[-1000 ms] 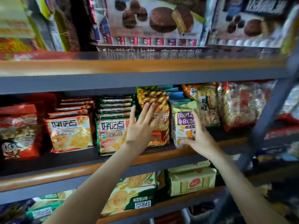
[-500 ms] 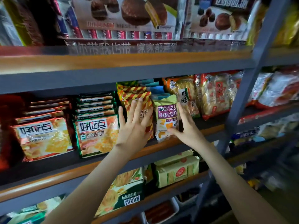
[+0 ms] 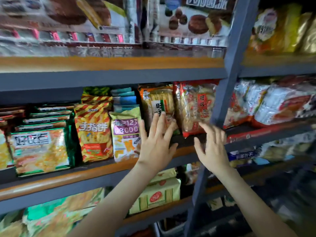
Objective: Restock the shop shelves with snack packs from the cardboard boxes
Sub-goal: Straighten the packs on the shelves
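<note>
The grey metal upright (image 3: 227,79) of the rack is taken as landmark. Just left of it, on the middle shelf (image 3: 95,170), a shelf w/ a rounded orange-brown front lip over a grey steel rail, crinkly plastic snack packs are stood in rows. Nearest the upright a clear-and-red rice cracker bag (image 3: 196,106) is seen, then an orange rice cracker bag (image 3: 158,101), then a pale green biscuit pack (image 3: 125,134), then a red/yellow striped finger-biscuit pack (image 3: 94,132); farthest left a flat green-edged cracker pack (image 3: 41,149) leans at the front of a stack.

The left hand (image 3: 156,142) is held open, fingers straight and spread, fingertips laid on the lower part of the orange bag. The right hand (image 3: 212,146) is open too, fingers spread, close under the clear-and-red bag and just left of the upright; whether it touches the bag cannot be told, as it is blurred. Nothing is gripped by either hand.

Above, glossy flat cake boxes (image 3: 188,21) are cut off by the frame top. Right of the upright more shiny bags (image 3: 273,103) are seen, smeared by motion. Below, a pale yellow-green boxy pack (image 3: 159,194) is partly covered by the left forearm. The room is dim; the bottom right is too dark to make out
</note>
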Tool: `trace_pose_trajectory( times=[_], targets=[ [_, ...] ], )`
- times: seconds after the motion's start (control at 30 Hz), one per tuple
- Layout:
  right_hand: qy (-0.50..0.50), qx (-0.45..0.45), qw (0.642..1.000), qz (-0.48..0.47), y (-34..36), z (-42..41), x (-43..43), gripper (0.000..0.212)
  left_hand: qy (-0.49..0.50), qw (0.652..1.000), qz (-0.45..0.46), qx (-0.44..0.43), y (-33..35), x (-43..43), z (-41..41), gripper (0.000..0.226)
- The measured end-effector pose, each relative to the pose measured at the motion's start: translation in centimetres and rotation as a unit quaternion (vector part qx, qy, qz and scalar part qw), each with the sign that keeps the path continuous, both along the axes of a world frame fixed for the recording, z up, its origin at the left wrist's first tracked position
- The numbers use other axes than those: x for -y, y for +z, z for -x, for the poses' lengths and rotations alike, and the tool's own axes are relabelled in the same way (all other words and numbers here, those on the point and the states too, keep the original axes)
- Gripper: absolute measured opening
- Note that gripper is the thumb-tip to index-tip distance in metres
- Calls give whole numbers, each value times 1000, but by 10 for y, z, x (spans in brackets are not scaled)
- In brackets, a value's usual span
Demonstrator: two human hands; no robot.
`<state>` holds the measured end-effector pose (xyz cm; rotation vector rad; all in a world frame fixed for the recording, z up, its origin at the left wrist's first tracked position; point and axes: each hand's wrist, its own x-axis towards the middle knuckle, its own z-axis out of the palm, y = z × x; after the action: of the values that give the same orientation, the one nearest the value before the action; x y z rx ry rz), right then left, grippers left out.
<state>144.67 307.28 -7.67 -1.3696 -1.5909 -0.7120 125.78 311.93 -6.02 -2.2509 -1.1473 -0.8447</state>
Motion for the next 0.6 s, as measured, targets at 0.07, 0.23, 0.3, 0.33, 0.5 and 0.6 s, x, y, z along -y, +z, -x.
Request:
trace_pose_trajectory(
  times=[0.07,0.23,0.3,0.33,0.5,0.6],
  targets=[
    [21,-17,998,-61,-3,-34,3,35,25,1000,16,9,-6,-1,-30,72],
    [11,-55,997,-55,-3,-99,-13,29,67,997,29,33,-5,3,-75,73],
    [20,-67,997,-15,-1,-114,-25,32,76,996,33,32,-3,-3,-85,70],
    [28,-67,997,18,0,-122,-32,37,85,996,31,26,-5,-10,-87,67],
    [32,78,950,302,27,-148,-85,99,185,977,100,-15,1,-46,-78,87],
    [54,162,906,386,40,-136,-107,90,209,964,150,-69,9,-66,-79,87]
  ],
)
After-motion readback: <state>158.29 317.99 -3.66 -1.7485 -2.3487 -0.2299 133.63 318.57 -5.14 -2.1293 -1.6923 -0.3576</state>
